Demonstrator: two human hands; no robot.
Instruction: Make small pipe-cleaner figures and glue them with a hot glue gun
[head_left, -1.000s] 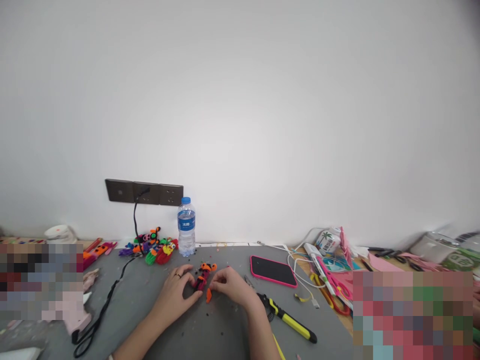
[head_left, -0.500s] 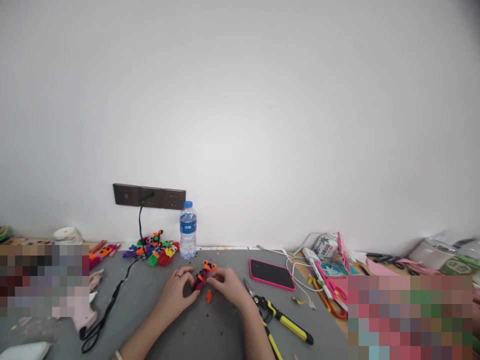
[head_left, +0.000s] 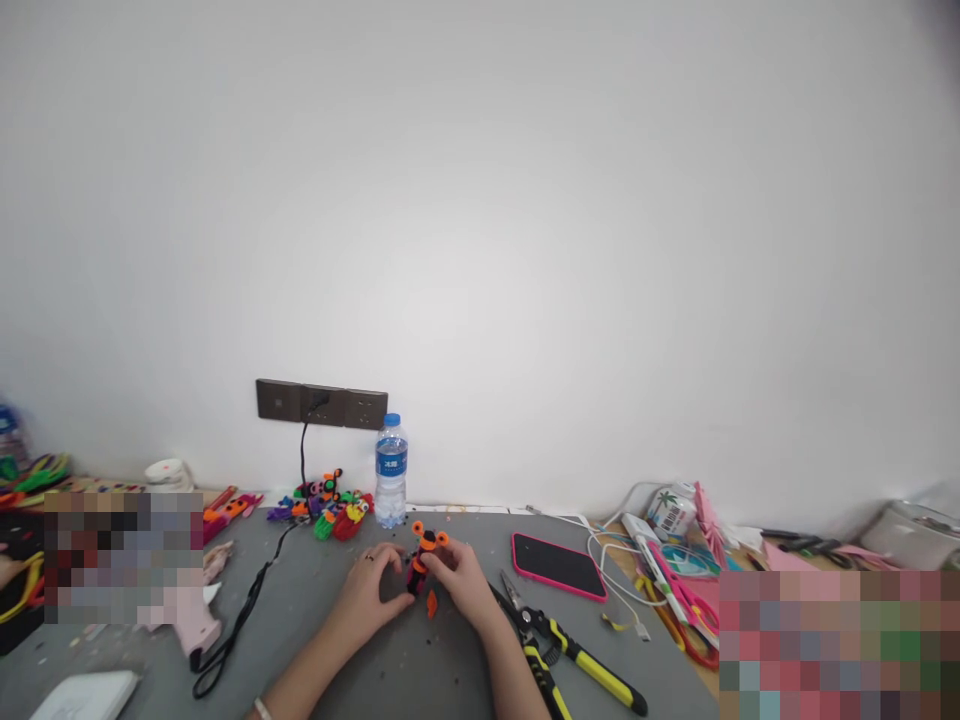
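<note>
While both hands meet at mat centre: left hand [head_left: 370, 592] and right hand [head_left: 459, 579], fingers pinching small orange-and-black toy [head_left: 421, 558], upright between them. Loose orange piece [head_left: 432, 603] on grey mat [head_left: 390, 670] just below. Water bottle [head_left: 391, 471] behind; pliers [head_left: 570, 650], phone [head_left: 559, 565] to right.

The water bottle [head_left: 391, 470] wears a blue label with white characters too small to read; no other text is legible anywhere
</note>
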